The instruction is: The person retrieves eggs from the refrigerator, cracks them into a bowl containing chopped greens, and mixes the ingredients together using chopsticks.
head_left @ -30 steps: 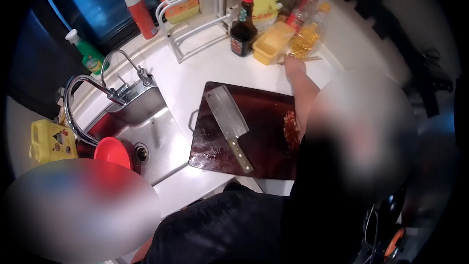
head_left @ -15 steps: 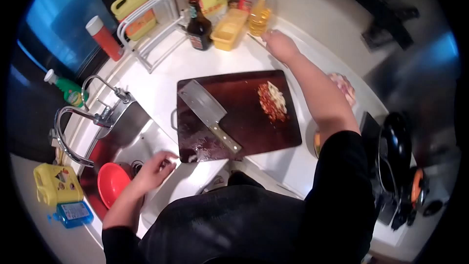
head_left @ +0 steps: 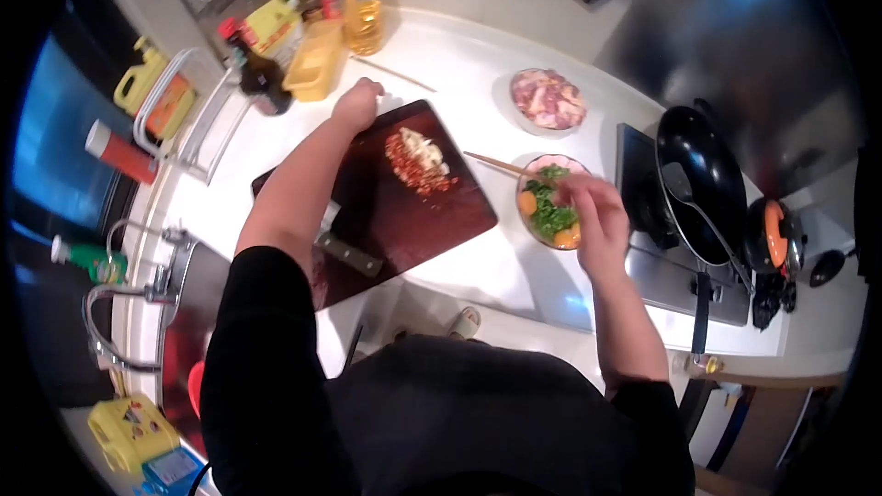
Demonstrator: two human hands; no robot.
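My left hand [head_left: 356,107] is at the far edge of the dark cutting board [head_left: 450,220], its fingers curled; anything in them is hidden. Chopped red chili and pale garlic [head_left: 421,161] lie on the board. A cleaver [head_left: 347,254] is there too, its blade mostly covered by my left forearm. Over a glass bowl [head_left: 520,186] of chopped greens and egg yolks, my right hand [head_left: 593,216] has its fingers pinched together. Wooden chopsticks [head_left: 496,163] run from those fingers leftward past the bowl's rim.
A plate of raw meat [head_left: 548,99] sits behind the bowl. On the right, a black wok [head_left: 698,179] with a ladle rests on the stove. Another wooden stick [head_left: 395,73] lies near the oil bottle [head_left: 365,26]. A dark sauce bottle [head_left: 262,78] stands at the back left.
The view has turned right. My right hand has moved from beside the oil bottle to above the bowl. My left hand has gone from the sink side to the board's far edge.
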